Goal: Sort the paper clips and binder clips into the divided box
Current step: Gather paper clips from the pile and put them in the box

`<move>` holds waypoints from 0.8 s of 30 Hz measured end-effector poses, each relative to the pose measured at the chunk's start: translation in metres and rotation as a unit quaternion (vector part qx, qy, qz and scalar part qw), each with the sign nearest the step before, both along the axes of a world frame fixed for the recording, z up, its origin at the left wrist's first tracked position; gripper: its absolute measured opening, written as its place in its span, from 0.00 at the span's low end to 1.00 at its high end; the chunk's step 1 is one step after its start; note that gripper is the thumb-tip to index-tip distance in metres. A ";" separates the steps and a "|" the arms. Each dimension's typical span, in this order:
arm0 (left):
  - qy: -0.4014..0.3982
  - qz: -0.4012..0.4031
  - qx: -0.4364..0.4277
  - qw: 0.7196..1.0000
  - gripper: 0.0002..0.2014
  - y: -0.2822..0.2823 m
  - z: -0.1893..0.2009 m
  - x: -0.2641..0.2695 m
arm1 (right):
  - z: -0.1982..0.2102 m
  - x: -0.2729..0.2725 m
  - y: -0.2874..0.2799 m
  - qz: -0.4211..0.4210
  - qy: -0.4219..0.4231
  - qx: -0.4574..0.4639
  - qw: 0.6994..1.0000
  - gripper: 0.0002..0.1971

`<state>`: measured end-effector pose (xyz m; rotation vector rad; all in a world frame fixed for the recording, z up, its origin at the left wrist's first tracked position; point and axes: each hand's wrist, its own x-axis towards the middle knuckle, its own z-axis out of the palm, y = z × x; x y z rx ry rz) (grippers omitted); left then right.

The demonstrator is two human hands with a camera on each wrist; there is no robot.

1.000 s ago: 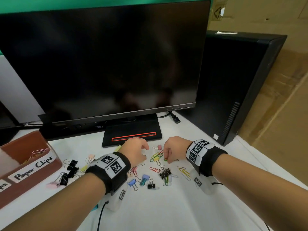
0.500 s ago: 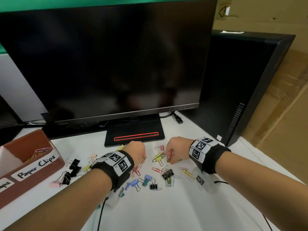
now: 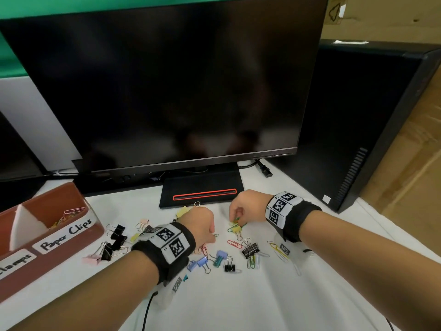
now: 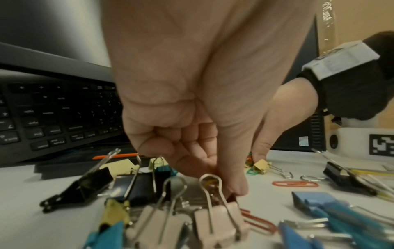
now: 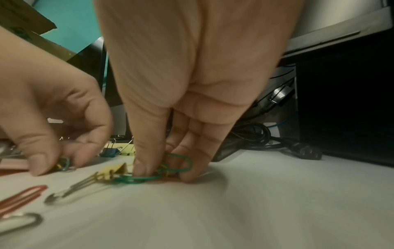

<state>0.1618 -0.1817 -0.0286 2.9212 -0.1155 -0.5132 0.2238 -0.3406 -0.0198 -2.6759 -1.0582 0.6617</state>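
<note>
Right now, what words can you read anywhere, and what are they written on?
"Paper Clips": handwritten white label on the front of the brown divided box.
"clamps", its start cut off by the picture's edge: second white label on the same box.
Keyboard key legends: too blurred to read.
Wristband tags: black-and-white code squares, no words.
Sticker on the computer tower: too small.

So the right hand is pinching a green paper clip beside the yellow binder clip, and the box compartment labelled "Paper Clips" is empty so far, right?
Not quite. The right hand does pinch a green paper clip beside the yellow binder clip, but the head view shows the "Paper Clips" compartment already holds some clips.
</note>
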 end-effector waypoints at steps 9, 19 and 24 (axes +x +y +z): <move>0.014 -0.032 0.055 0.998 0.11 -0.001 -0.005 -0.006 | -0.006 -0.005 -0.008 -0.036 -0.025 0.004 0.999 0.10; 0.027 -0.064 0.067 0.995 0.14 -0.003 -0.008 -0.007 | -0.002 -0.009 -0.015 -0.058 -0.025 0.012 0.998 0.13; -0.010 -0.077 -0.028 0.997 0.10 -0.006 0.003 -0.005 | 0.004 -0.004 -0.029 -0.086 -0.036 0.030 0.995 0.10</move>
